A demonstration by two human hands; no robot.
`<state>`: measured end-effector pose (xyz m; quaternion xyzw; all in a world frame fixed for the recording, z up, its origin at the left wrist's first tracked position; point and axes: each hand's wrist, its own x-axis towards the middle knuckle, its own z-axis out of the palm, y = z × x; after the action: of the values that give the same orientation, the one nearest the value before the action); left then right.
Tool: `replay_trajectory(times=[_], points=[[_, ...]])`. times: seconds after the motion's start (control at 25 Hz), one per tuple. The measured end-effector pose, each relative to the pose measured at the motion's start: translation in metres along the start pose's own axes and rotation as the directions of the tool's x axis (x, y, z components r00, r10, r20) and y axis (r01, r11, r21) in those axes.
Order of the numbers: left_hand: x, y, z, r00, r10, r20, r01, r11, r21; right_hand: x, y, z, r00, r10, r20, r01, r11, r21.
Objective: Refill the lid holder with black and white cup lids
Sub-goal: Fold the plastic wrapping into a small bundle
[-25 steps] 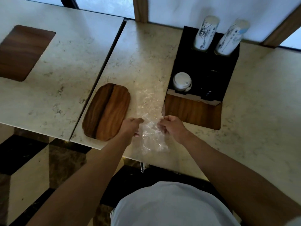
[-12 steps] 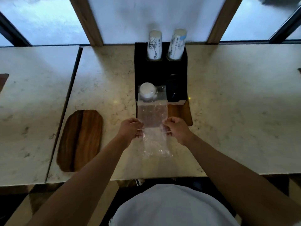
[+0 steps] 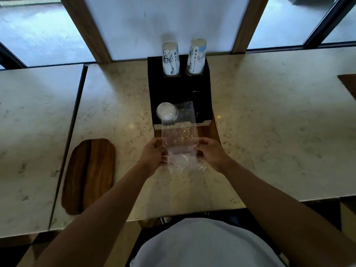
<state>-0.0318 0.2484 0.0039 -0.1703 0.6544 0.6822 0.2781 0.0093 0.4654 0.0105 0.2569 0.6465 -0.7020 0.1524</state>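
Marble counter (image 3: 269, 132), pale and veined. On it, against the window, black lid holder (image 3: 179, 89); white lids (image 3: 166, 113) stacked in its front left slot. Before it, clear plastic bag (image 3: 180, 139), pinched at its sides by left hand (image 3: 153, 156) and right hand (image 3: 211, 154), fingers curled.

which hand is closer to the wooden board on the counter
Left. The left hand grips the plastic bag's left edge, on the side toward the wooden board. The right hand grips the bag's right edge, farther from the board.
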Motion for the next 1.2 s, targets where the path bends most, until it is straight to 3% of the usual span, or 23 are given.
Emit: replay_trajectory(times=[0.24, 0.4, 0.6, 0.76, 1.0, 1.2], points=[[0.001, -0.001, -0.002, 0.981, -0.113, 0.156, 0.157, 0.937, -0.313, -0.003, -0.006, -0.002, 0.999, 0.0, 0.048, -0.01, 0.978, 0.206], [0.002, 0.003, -0.001, 0.965, -0.057, 0.255, 0.167, 0.885, -0.435, -0.004, -0.012, -0.003, 0.995, 0.007, 0.099, -0.04, 0.943, 0.33], [-0.004, 0.004, -0.004, 0.941, 0.014, 0.337, 0.07, 0.969, -0.236, 0.003, -0.012, -0.006, 0.987, 0.097, 0.126, -0.145, 0.87, 0.47], [-0.01, 0.005, -0.001, 0.972, 0.041, 0.23, -0.053, 0.998, 0.045, 0.003, -0.005, -0.008, 0.978, 0.062, 0.197, -0.148, 0.875, 0.461], [-0.013, 0.006, 0.001, 0.948, 0.222, 0.227, -0.269, 0.941, 0.204, 0.01, 0.004, -0.007, 0.985, 0.08, 0.155, -0.126, 0.939, 0.32], [-0.005, 0.009, 0.001, 0.956, 0.276, 0.102, -0.294, 0.906, 0.304, 0.013, 0.003, -0.015, 0.986, 0.063, 0.152, -0.062, 0.998, -0.01]])
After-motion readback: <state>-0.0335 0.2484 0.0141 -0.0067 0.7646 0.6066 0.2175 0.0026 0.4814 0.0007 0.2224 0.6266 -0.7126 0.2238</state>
